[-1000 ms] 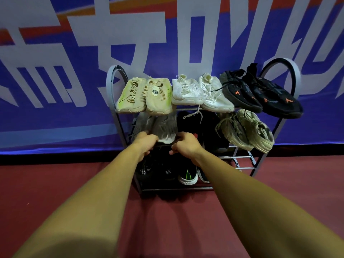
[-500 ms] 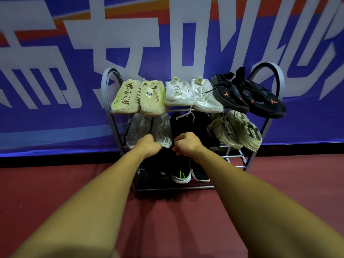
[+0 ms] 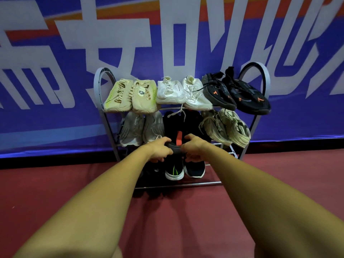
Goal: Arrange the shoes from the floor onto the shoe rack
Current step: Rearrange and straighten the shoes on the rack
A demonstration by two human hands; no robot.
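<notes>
At the centre of the frame, on the middle shelf of the grey metal shoe rack (image 3: pixel 186 184), a black fabric shoe with a red patch (image 3: pixel 174 129) is held at its near end. The grip of the left hand (image 3: pixel 160 149) and of the right hand (image 3: pixel 193 148) is closed round its edge. The shoe is judged light and soft, so the firmer sole rim is preferred for holding.

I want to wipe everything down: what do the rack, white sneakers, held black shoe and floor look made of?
The shoe rack looks like metal tubing: grey frame, glossy rails. The white sneakers seem knit fabric, matte, cloth laces. The black shoe is matte, too shadowed to tell. The floor is dark red, smooth, dully shiny; perhaps vinyl or rubber.
</notes>
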